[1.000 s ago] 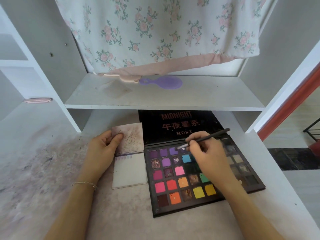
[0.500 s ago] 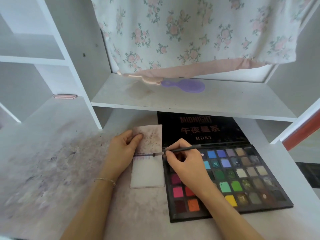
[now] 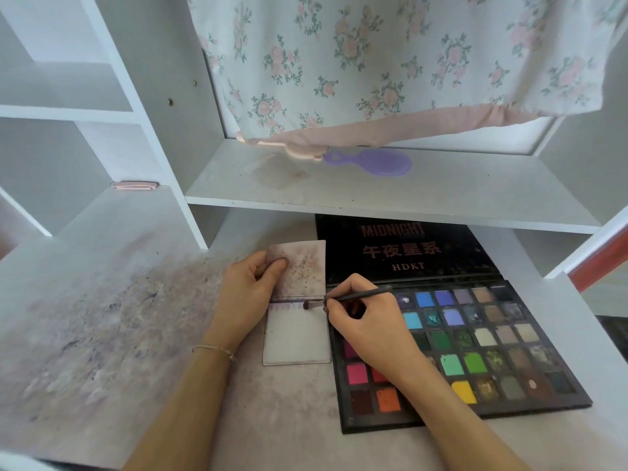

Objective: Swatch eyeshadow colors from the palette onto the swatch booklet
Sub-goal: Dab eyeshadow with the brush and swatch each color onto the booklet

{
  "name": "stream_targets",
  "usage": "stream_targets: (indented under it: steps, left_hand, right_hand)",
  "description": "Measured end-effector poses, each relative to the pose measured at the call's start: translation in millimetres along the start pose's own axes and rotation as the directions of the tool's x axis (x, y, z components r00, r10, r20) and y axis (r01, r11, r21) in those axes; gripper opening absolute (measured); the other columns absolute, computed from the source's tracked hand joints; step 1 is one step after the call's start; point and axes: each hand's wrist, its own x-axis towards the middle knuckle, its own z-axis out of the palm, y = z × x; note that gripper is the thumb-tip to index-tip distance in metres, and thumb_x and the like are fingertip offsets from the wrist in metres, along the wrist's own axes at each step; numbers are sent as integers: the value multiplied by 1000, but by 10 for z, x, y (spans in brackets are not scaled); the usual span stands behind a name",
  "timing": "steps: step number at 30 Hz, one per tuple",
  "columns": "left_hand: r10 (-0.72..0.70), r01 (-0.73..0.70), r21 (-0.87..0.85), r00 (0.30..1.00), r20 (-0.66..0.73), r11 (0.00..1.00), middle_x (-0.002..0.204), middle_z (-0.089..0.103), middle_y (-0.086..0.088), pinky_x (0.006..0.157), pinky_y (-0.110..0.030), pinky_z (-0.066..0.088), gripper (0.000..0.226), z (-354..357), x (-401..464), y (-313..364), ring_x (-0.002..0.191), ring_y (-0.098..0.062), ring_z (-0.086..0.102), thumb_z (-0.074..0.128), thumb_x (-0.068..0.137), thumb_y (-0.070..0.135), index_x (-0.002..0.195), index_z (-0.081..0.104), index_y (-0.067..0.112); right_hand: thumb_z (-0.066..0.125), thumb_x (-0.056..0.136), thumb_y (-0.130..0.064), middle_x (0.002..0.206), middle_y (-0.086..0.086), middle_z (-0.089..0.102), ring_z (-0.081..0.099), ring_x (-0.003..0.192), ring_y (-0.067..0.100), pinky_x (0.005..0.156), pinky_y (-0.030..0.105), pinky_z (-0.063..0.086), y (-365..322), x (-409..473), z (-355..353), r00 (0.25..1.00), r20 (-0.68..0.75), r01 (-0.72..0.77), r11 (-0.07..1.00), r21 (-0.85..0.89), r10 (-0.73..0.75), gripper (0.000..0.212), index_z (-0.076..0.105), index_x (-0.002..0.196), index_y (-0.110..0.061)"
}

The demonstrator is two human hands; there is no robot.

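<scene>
The swatch booklet (image 3: 297, 334) lies open on the stained desk (image 3: 112, 331), just left of the eyeshadow palette (image 3: 475, 348) and touching its edge. Its flipped-up cover, speckled with pigment, stands toward the shelf, and the lower white page carries a short row of purple marks along its top.

The left hand (image 3: 249, 294) holds that cover in place: the thumb presses on its face while the other fingers curl behind its left edge, so the hand pinches the cover. A thin bracelet (image 3: 214, 350) circles the wrist.

The right hand (image 3: 365, 321) rests over the palette's left columns, its fingers curled together around a dark eyeshadow brush (image 3: 346, 297). The bristle end touches the top of the white page, at the right end of the purple row, and the handle points back over the palette.

The palette lies open, its black lid, printed MIDNIGHT and HDKT, leaning back under the shelf (image 3: 373, 198). A purple hairbrush (image 3: 370, 161) lies on that shelf, below a hanging floral cloth (image 3: 390, 62).
</scene>
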Motion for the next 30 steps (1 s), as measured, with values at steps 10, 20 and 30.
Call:
stream_targets:
  steps: [10, 20, 30]
  left_hand:
    - [4, -4, 23, 1000, -1, 1000, 83, 71, -6, 75, -41, 53, 11, -5, 3, -2, 82, -25, 66, 56, 89, 16, 85, 66, 16]
    - [31, -31, -2, 999, 8, 1000, 80, 69, 9, 69, -22, 53, 17, -3, -4, -3, 75, -6, 65, 56, 88, 15, 82, 64, 28]
    - [38, -38, 0, 999, 8, 999, 81, 69, 12, 68, -20, 54, 17, -11, -7, -17, 76, -5, 66, 56, 89, 16, 83, 64, 29]
  right_hand:
    - [59, 82, -13, 63, 2, 59, 47, 51, 0, 47, 11, 39, -4, 0, 2, 1000, 1, -10, 1000, -11, 10, 11, 59, 75, -21]
    - [59, 82, -13, 62, -4, 59, 51, 54, -1, 48, 10, 40, -5, 4, 7, 1000, -6, 2, 999, -39, -2, 11, 59, 75, -22]
    - [59, 82, -13, 60, -6, 57, 50, 52, -2, 47, 10, 39, -8, 10, 8, 1000, -11, 4, 999, -48, -5, 11, 59, 76, -22]
